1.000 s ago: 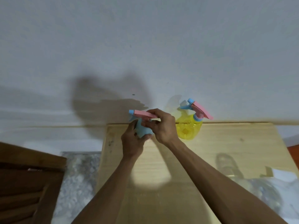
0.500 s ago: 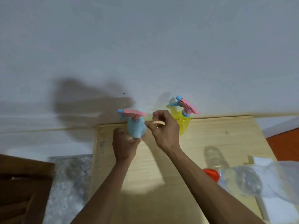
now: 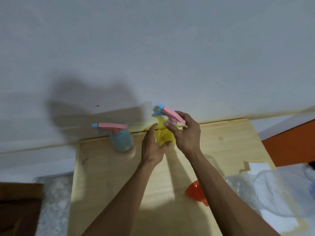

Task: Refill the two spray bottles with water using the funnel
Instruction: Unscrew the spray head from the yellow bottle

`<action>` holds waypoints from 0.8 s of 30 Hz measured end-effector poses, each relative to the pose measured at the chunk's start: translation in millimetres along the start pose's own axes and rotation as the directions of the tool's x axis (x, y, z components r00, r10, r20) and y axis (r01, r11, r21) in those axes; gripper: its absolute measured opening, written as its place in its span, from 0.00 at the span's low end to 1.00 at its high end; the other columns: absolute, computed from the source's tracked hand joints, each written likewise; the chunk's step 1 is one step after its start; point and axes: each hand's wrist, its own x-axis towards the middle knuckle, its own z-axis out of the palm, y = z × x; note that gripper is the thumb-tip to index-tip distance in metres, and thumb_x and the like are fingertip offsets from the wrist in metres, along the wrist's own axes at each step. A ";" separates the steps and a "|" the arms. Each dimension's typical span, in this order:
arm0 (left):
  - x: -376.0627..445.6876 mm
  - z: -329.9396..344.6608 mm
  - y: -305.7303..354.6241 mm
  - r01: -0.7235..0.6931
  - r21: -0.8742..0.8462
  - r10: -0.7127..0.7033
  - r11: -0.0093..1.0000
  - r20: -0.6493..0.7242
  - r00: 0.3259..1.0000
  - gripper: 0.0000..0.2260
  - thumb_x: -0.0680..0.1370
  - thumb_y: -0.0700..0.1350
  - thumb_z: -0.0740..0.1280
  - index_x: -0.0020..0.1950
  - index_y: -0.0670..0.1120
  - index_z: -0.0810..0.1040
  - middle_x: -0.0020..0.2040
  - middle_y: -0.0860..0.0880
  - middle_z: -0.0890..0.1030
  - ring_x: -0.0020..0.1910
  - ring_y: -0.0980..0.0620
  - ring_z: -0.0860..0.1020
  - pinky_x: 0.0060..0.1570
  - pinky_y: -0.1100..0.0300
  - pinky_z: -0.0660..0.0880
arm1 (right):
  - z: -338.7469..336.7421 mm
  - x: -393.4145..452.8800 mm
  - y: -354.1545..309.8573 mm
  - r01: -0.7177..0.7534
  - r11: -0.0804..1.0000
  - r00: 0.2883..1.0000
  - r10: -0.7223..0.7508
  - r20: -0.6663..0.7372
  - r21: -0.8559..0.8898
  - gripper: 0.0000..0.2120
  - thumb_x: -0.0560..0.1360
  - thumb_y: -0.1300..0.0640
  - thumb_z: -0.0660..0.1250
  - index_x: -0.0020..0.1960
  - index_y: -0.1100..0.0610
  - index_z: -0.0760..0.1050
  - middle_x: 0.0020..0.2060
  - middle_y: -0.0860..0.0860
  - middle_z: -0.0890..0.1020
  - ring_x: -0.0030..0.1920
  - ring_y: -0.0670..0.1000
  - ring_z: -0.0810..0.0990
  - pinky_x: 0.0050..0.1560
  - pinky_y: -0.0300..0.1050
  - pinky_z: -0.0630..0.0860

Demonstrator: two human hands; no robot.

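Left hand (image 3: pixel 152 147) cups the yellow spray bottle (image 3: pixel 164 136) body; right hand (image 3: pixel 186 133) fingers curl round its pink sprayer head (image 3: pixel 173 114).

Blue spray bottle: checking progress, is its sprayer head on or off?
On. The blue spray bottle stands upright on the wooden table with its pink sprayer head seated.

The yellow spray bottle (image 3: pixel 164 136) is largely covered by the 2 hands, so its base and neck cannot be read. The red funnel (image 3: pixel 196 190) is partly hidden behind the right forearm. The clear plastic items (image 3: pixel 265 188) at right are blurred and cut off by the frame edge.
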 end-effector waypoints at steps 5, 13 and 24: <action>5.7 4.9 -0.2 -0.026 0.058 0.024 0.998 0.030 0.999 0.35 0.64 0.59 0.76 0.70 0.58 0.71 0.63 0.56 0.80 0.60 0.53 0.79 0.58 0.50 0.77 | -2.1 4.9 2.6 0.015 0.998 1.000 -0.016 0.017 0.054 0.14 0.70 0.56 0.80 0.54 0.53 0.84 0.42 0.42 0.86 0.44 0.36 0.81 0.45 0.26 0.71; -48.0 -26.0 14.2 -0.072 -0.025 0.072 0.997 0.014 0.997 0.36 0.63 0.63 0.77 0.67 0.53 0.72 0.61 0.57 0.79 0.60 0.57 0.77 0.61 0.58 0.74 | -19.6 -14.4 -25.6 -0.056 0.973 0.985 0.017 0.174 0.225 0.09 0.70 0.56 0.80 0.48 0.54 0.84 0.39 0.47 0.86 0.43 0.46 0.85 0.50 0.49 0.82; -153.7 -62.4 48.1 -0.153 -0.113 0.124 0.982 -0.226 0.966 0.27 0.68 0.67 0.68 0.65 0.62 0.71 0.57 0.64 0.79 0.55 0.69 0.77 0.54 0.74 0.71 | -34.3 -73.3 -78.1 -0.082 0.936 0.918 -0.064 0.392 0.343 0.11 0.69 0.60 0.81 0.48 0.60 0.83 0.29 0.41 0.81 0.30 0.41 0.77 0.34 0.33 0.73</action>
